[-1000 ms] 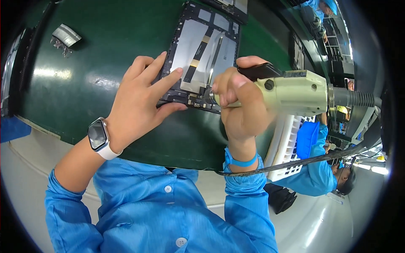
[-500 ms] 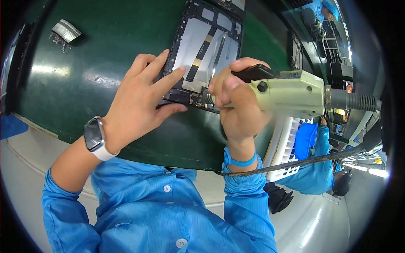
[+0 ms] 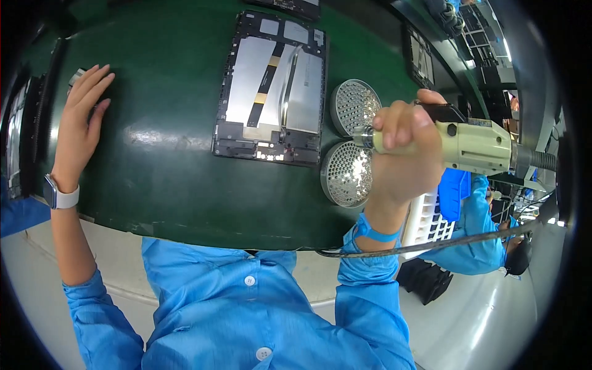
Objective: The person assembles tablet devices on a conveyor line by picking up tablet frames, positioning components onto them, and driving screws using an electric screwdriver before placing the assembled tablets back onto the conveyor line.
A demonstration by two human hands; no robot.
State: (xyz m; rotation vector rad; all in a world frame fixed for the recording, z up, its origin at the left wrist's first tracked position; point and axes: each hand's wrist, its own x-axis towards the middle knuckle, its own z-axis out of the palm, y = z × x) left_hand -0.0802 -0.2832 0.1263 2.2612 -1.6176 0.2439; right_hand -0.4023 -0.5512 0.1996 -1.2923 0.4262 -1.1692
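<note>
My right hand [image 3: 407, 148] is wrapped round a pale green electric screwdriver [image 3: 478, 147] with a black lever. Its tip is over two round metal dishes of small screws, the far dish [image 3: 353, 102] and the near dish [image 3: 344, 176]. An opened tablet [image 3: 308, 92], with silver panels and a dark ribbon cable across them, lies flat left of the dishes; neither hand touches it. At the far left, my left hand [image 3: 80, 126] is open, fingers stretched out beside a small silvery piece [image 3: 76, 76], which they partly hide. Whether they touch it, I cannot tell.
The green tabletop [image 3: 166, 185] carries another device [image 3: 290, 6] at the far edge and one more [image 3: 422, 58] at right. Dark panels [image 3: 21, 135] stand at left. A black cable [image 3: 425, 246] crosses my right wrist. A co-worker [image 3: 478, 246] sits beyond a white rack [image 3: 425, 225].
My left hand has left the tablet and swung far left to the silvery piece. My right hand has lifted the screwdriver off the tablet and moved right. The dishes now show.
</note>
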